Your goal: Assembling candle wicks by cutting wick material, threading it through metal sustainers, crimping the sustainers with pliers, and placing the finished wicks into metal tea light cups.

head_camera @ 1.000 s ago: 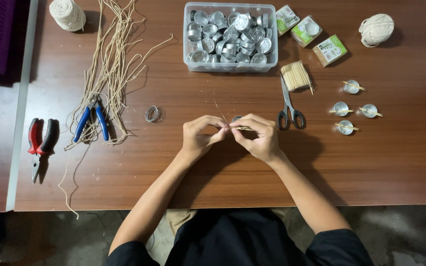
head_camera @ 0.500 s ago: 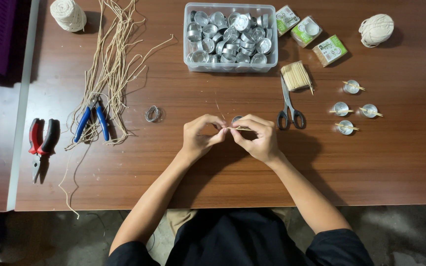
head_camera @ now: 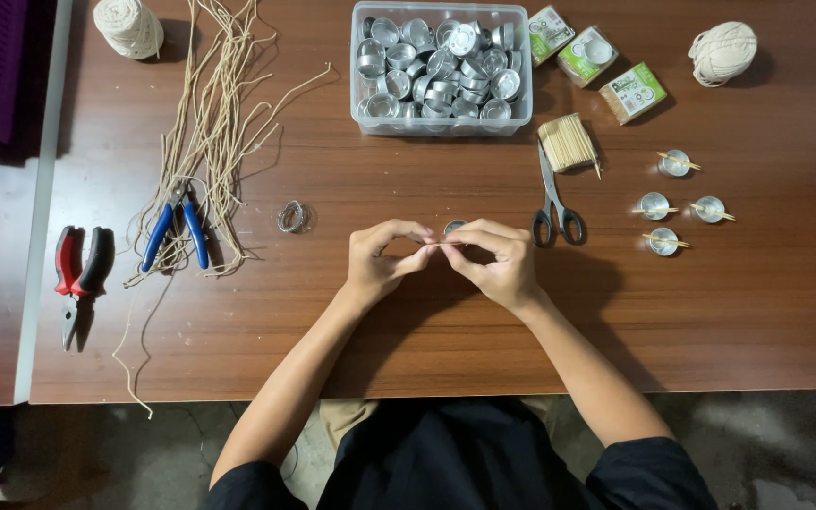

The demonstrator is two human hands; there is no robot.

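Observation:
Both hands meet over the middle of the brown table (head_camera: 729,321). My left hand (head_camera: 382,262) and my right hand (head_camera: 493,260) pinch the two ends of a thin wooden stick (head_camera: 438,245) held level between the fingertips. A small silver tealight cup (head_camera: 453,227) sits on the table just behind my right fingers, partly hidden by them. What the stick carries at its middle is too small to tell.
A clear box (head_camera: 442,68) of silver cups stands at the back. Scissors (head_camera: 555,203), a stick bundle (head_camera: 569,142), several cups with sticks (head_camera: 677,162) and a twine ball (head_camera: 723,51) lie right. Cut twine (head_camera: 214,123), blue pliers (head_camera: 174,225), red pliers (head_camera: 80,274) and a wire coil (head_camera: 293,216) lie left.

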